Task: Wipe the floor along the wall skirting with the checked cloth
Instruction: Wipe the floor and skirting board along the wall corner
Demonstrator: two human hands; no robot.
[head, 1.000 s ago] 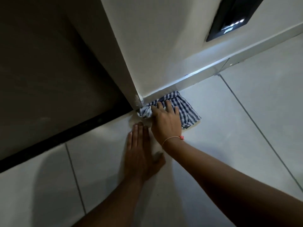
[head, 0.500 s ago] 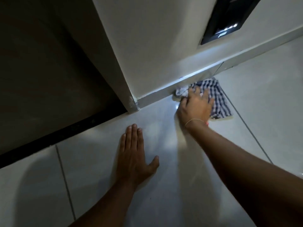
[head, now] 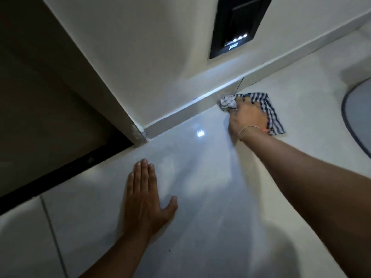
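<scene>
The blue-and-white checked cloth lies on the pale floor tiles right against the wall skirting. My right hand presses down on it, fingers curled over its bunched end beside the skirting. A thin bracelet sits on that wrist. My left hand rests flat on the floor tile nearer me, fingers together and pointing toward the wall, holding nothing.
A dark doorway with a black threshold strip opens at the left, past the wall corner. A black panel with small lights is set in the wall. The rim of a grey mat shows at the right edge.
My right hand has slid the cloth along the skirting to the right, away from the wall corner. My left hand has stayed flat on the floor.
</scene>
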